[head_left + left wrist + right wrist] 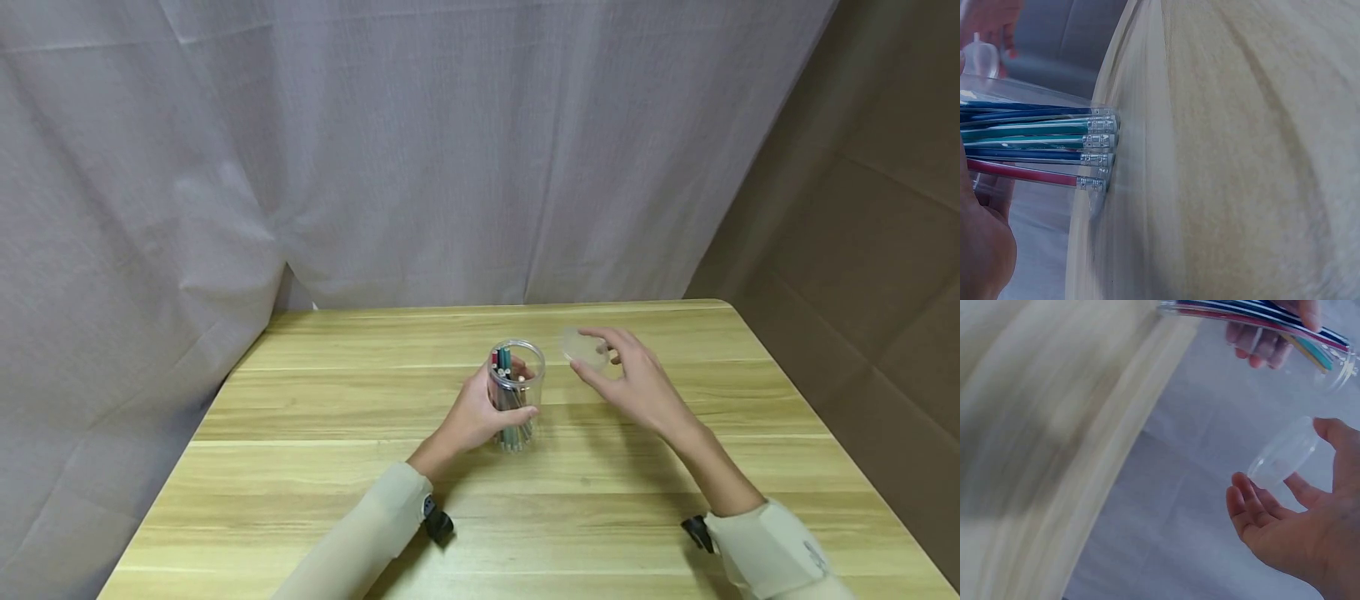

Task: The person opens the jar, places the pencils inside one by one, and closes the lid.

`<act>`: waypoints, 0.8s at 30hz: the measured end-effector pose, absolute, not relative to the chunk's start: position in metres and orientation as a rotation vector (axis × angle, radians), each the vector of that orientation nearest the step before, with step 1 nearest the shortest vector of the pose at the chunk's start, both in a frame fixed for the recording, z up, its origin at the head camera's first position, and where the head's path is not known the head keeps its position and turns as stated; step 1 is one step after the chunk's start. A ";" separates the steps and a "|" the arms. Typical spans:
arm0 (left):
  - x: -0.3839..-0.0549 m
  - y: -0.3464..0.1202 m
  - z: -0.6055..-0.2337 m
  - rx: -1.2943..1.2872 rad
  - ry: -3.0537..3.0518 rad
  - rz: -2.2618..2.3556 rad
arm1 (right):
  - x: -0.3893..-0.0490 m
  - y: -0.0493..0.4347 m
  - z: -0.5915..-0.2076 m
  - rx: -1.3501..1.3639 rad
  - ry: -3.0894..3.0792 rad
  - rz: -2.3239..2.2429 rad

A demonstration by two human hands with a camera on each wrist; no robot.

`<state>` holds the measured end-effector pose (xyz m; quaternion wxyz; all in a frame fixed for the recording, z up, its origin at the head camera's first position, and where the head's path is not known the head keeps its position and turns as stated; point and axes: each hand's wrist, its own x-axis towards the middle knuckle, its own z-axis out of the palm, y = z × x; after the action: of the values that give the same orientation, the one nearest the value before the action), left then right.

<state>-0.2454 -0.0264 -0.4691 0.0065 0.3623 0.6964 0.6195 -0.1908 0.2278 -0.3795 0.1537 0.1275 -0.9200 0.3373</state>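
A clear round jar (534,400) stands upright with its top uncovered. Inside it are several pencils (1035,142) in blue, green and red, their eraser ends down at the jar's bottom in the left wrist view. My left hand (477,410) grips the jar around its side, thumb across the front. To the right, my right hand (637,382) holds a translucent round lid (1285,453) by its edge between thumb and fingers. The lid is tilted and apart from the jar, raised above the table.
The wooden table (315,500) reaches under both arms, its far edge just beyond the jar. A grey cloth (412,167) hangs behind it, and a brown surface (862,250) rises on the right. Black wrist cameras (438,522) sit on both sleeves.
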 end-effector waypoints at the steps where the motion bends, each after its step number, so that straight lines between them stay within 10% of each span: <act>1: -0.245 -0.026 -0.469 1.136 2.182 1.936 | -0.191 0.225 -0.377 0.366 -2.623 0.985; 24: -0.244 -0.029 -0.471 1.067 2.273 1.888 | -0.188 0.164 -0.356 0.758 -2.426 1.071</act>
<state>-0.2444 -0.0285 -0.4709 -0.0003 0.3397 0.7235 0.6010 -0.1885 0.1635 -0.3563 0.1906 0.2697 -0.8635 0.3811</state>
